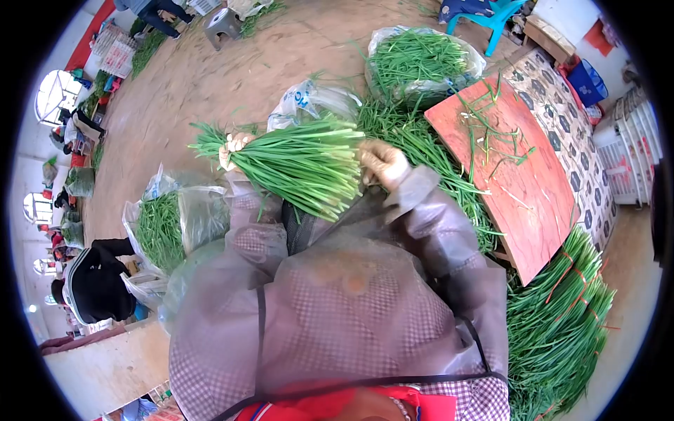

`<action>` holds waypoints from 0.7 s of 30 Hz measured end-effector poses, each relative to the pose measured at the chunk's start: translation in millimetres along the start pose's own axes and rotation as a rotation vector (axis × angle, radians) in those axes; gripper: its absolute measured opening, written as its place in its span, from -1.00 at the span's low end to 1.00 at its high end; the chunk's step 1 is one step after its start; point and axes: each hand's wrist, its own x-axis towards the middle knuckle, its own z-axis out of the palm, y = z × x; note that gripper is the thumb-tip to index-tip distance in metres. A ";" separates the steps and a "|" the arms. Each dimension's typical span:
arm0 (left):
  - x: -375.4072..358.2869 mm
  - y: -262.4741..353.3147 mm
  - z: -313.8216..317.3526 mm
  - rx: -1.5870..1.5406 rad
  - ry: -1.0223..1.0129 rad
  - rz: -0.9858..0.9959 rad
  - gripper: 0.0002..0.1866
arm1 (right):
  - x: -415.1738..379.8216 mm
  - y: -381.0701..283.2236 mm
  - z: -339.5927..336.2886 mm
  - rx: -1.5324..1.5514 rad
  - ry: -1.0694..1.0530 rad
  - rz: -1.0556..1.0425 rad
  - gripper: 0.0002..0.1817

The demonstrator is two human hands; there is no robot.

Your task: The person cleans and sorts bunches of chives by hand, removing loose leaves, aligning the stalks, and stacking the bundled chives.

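Lots of green here. The main thing is a fat bunch of long thin green stalks, chives or something like it, flat and floppy, fanning out wider toward the right end. It's held up in front of the person's chest, lying roughly sideways.

The left hand is closed tight around the narrow end of the bunch, fingers wrapped round it, with short tips sticking out past the fist to the left. The right hand is curled against the wide end, fingers bent into the stalks, so it's gripping there too, though I can't see how much of the bunch it actually has. Both hands look gloved, pale and a bit wrinkly.

The person wears a thin see-through apron over checked sleeves, shiny and creased like plastic film.

Around it: a reddish board, flat and worn, with a few loose stalks scattered on it, just right of the hands. A crinkly clear bag stuffed with more greens sits beyond it, and another bag of the same is on the left. Tied bundles with red bands lie at lower right. The floor is bare dusty brown.
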 end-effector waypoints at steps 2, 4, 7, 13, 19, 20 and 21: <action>0.2 -3.8 7.9 -0.033 0.021 0.089 -0.87 | -12.0 -14.5 9.8 -0.007 -0.060 0.144 -0.75; 0.4 7.7 1.5 -0.018 -0.065 0.065 -0.86 | -13.2 -6.3 -13.5 0.036 0.062 0.019 -0.70; -5.0 15.8 -6.3 -0.072 0.026 0.076 -0.85 | -16.0 -3.9 -53.3 0.030 0.166 0.140 -0.62; -0.2 16.9 -26.1 -0.065 -0.191 0.044 -0.80 | -29.5 -23.1 8.7 -0.080 -0.037 0.062 -0.73; -4.4 19.1 -2.6 0.034 0.047 0.060 -0.82 | -17.9 -9.4 28.8 -0.046 -0.014 0.099 -0.82; -2.9 21.5 -6.4 0.033 0.006 0.042 -0.82 | -16.8 -9.0 28.7 -0.046 -0.013 0.099 -0.82; -0.9 18.9 -1.8 0.030 -0.034 0.022 -0.83 | -15.1 -9.0 28.3 -0.074 -0.022 0.141 -0.85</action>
